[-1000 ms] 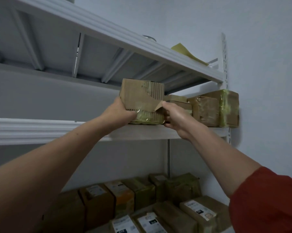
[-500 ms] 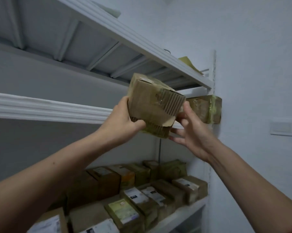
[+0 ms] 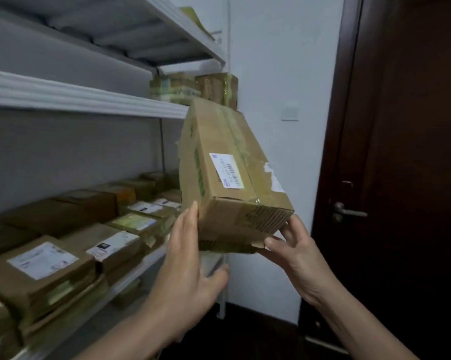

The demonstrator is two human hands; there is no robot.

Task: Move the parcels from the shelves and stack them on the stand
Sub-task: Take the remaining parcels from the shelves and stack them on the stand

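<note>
I hold a brown cardboard parcel (image 3: 229, 178) with a white label and greenish tape in the air, tilted, just right of the shelves' end. My left hand (image 3: 190, 268) presses straight fingers against its left side, with the thumb spread below the box. My right hand (image 3: 297, 255) grips its lower right corner, fingers curled round the torn bottom edge. Two more taped parcels (image 3: 193, 87) sit at the far end of the middle shelf (image 3: 89, 100). No stand is in view.
Several labelled parcels (image 3: 63, 255) crowd the lower shelf on the left. A white wall with a light switch (image 3: 289, 110) lies straight ahead. A dark wooden door (image 3: 413, 152) with a metal handle (image 3: 349, 211) fills the right side.
The parcel has come off the middle shelf and moved down and to the right, its labelled face now towards me. My view has swung right, bringing the door into sight.
</note>
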